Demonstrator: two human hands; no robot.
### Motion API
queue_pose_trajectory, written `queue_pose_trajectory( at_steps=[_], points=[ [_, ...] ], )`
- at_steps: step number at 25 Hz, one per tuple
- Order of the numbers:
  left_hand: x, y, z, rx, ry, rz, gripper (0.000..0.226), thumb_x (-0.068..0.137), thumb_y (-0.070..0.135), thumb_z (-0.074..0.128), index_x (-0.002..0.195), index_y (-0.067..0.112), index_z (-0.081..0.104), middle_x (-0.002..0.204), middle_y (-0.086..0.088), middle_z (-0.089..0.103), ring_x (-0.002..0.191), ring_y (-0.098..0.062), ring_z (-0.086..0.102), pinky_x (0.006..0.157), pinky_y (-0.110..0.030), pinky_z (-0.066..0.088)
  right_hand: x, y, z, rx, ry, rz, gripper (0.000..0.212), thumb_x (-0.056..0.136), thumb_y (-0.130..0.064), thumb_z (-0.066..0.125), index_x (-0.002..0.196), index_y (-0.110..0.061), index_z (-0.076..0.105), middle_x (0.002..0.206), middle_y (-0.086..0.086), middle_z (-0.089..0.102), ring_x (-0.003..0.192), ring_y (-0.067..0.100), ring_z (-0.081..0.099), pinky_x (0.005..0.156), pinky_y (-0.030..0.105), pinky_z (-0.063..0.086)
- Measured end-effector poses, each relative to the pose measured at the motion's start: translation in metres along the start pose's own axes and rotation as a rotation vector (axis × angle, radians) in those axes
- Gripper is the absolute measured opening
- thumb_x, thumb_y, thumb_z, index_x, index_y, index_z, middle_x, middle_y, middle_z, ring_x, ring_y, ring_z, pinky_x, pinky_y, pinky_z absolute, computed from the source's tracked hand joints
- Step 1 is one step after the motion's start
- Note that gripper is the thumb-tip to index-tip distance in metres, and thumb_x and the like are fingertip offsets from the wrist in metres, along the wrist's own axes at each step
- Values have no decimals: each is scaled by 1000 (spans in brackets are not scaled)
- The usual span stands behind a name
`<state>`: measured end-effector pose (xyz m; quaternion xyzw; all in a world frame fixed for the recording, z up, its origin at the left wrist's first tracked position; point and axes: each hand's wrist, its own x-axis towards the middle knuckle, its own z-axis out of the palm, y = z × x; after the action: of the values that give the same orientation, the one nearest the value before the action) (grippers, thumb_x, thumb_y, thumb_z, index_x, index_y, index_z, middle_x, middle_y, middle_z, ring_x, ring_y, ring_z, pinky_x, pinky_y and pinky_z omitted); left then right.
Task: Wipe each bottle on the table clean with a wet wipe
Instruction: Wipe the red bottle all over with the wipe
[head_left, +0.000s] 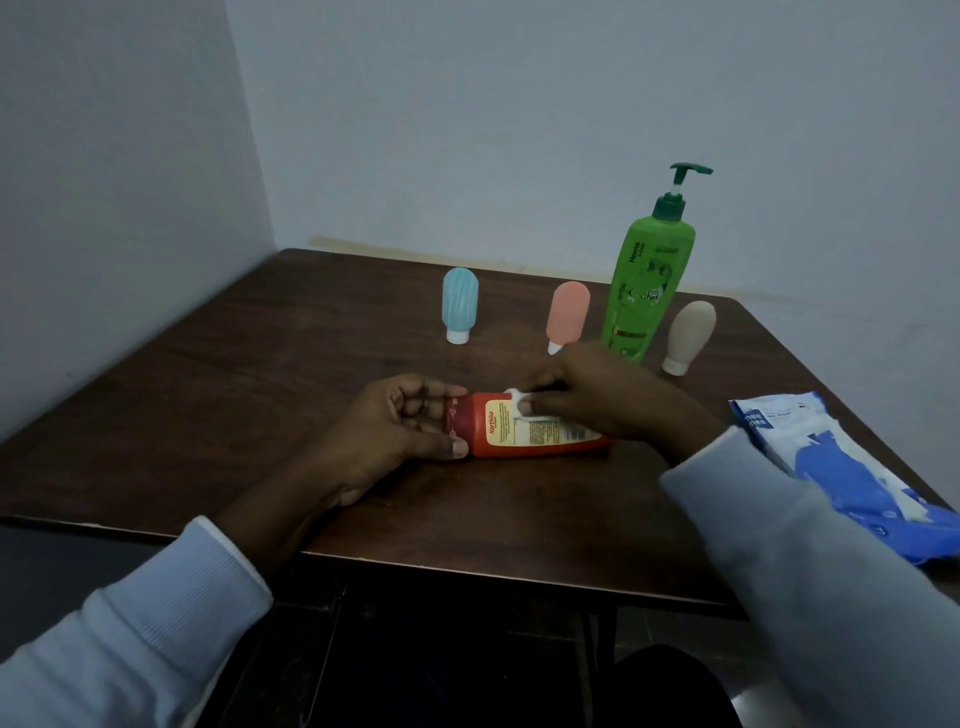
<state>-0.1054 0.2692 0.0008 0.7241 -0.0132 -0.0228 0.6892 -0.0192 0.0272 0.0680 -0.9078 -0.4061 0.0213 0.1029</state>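
On the dark wooden table (249, 364) a red Karthika shampoo bottle (540, 439) lies on its side near the front edge, cap end pointing left. The person's left hand (400, 423) grips that cap end, thumb along the near side and fingers curled round the top. The right hand (597, 397) pinches a small bunched white wet wipe (521, 408) and presses it onto the yellow label. Further back stand four more bottles in a loose row: a ribbed blue squeeze bottle (460, 304) and a pink one (567, 314), both resting cap-down, a tall green pump bottle (647, 291) just right of the pink, and a beige squeeze bottle (690, 335), also cap-down. A blue and white wet wipe pack (841, 467) lies at the right edge, beside the right sleeve.
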Motion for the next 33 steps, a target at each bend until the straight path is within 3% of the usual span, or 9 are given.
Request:
queue_pose_trajectory(
  at_steps=[6, 11, 16, 21, 24, 26, 29, 33],
  points=[
    [0, 0, -1, -20, 47, -11, 61, 65, -15, 87, 119, 1, 65, 108, -20, 78, 102, -37, 75, 90, -46, 63, 25, -47, 31, -130, 62, -72, 42, 99, -31, 53, 140, -23, 51, 134, 1, 61, 120, 17, 57, 101, 35, 47],
    [1, -1, 0, 20, 65, -19, 60, 64, -14, 89, 116, 6, 66, 99, -13, 79, 87, -25, 77, 82, -41, 63, -17, 4, 8, -64, 31, 65, 39, 100, -33, 50, 139, -25, 53, 132, -1, 63, 108, 10, 61, 89, 29, 51],
    [3, 0, 0, 23, 45, -25, 60, 66, -12, 88, 118, 8, 66, 103, -12, 79, 92, -25, 78, 85, -42, 64, -53, 45, -6, -27, 37, 211, 33, 98, -32, 56, 129, -21, 63, 125, -1, 68, 92, -1, 58, 79, 14, 46],
    [1, 3, -2, -12, 26, -56, 60, 68, -14, 86, 121, 5, 65, 108, -14, 79, 98, -27, 78, 83, -37, 64, -18, 0, 16, -42, 110, 93, 38, 100, -33, 51, 135, -23, 58, 133, 0, 63, 114, 13, 60, 93, 33, 52],
    [-1, 1, 0, -44, 27, -41, 58, 69, -16, 84, 122, -1, 65, 108, -18, 79, 99, -30, 77, 83, -37, 64, 12, -36, 34, -90, 185, -38, 39, 99, -36, 48, 136, -29, 56, 141, -4, 56, 129, 17, 50, 107, 47, 41],
    [-2, 0, 0, -68, 29, -18, 55, 70, -19, 83, 120, -4, 66, 108, -21, 78, 100, -33, 76, 85, -38, 64, 24, -54, 40, -195, 184, 24, 39, 99, -37, 47, 137, -32, 54, 147, -6, 48, 137, 22, 37, 112, 50, 30],
    [-2, -1, -2, -94, -1, -17, 57, 70, -20, 82, 122, -2, 66, 109, -22, 77, 103, -37, 76, 89, -41, 63, 13, -64, 46, -267, 262, 37, 39, 98, -33, 50, 136, -31, 54, 144, -2, 47, 130, 27, 38, 103, 47, 32],
    [2, -2, -2, -89, -23, -23, 59, 72, -23, 78, 126, 1, 67, 112, -20, 78, 107, -36, 75, 93, -42, 62, -22, -52, 68, -397, 364, -258, 36, 88, -18, 67, 123, -9, 65, 117, 9, 61, 102, 27, 55, 81, 40, 45]
  ],
)
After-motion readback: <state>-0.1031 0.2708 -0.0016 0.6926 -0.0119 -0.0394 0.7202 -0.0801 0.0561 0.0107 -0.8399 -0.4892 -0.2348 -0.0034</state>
